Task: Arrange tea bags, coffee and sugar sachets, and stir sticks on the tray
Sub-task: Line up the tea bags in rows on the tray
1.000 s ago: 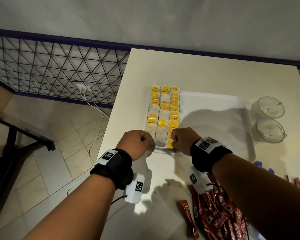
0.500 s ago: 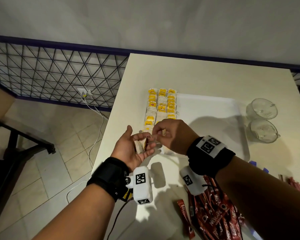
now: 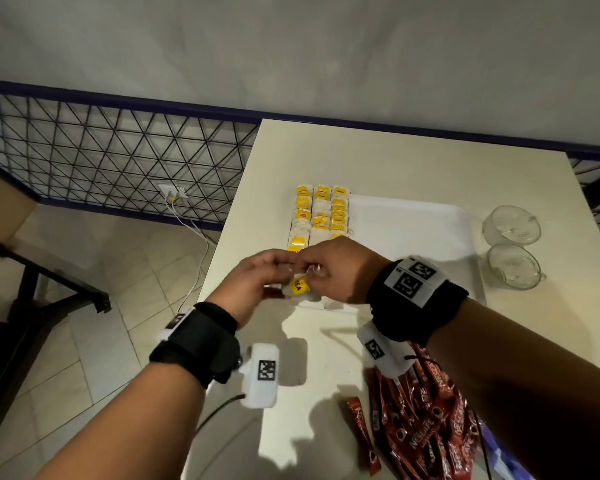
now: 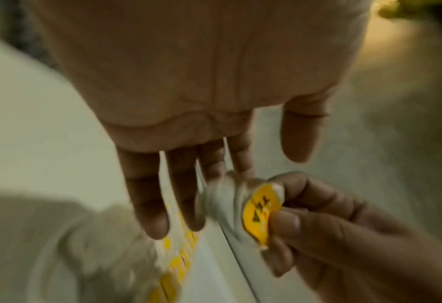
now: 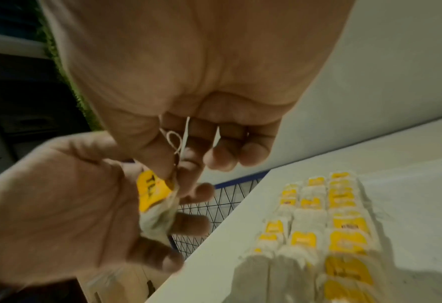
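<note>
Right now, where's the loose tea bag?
Tea bag: head view, pinched between left hand and right hand, above the tray's near-left corner.

Between the fingers [image 5: 162, 164] the tea bag [image 5: 157, 217] is soft, matt, crinkled paper, its tag [image 4: 261, 213] smooth yellow card with a thin cotton-like string [image 5: 174, 139]. Beyond them the tray [image 3: 413, 230] looks like smooth white plastic; the surface [image 3: 361, 157] is matt cream. To the right, two cups [image 3: 511, 247] are clear and glossy — below, the coffee sachets [image 3: 426, 427] are shiny red foil.
</note>
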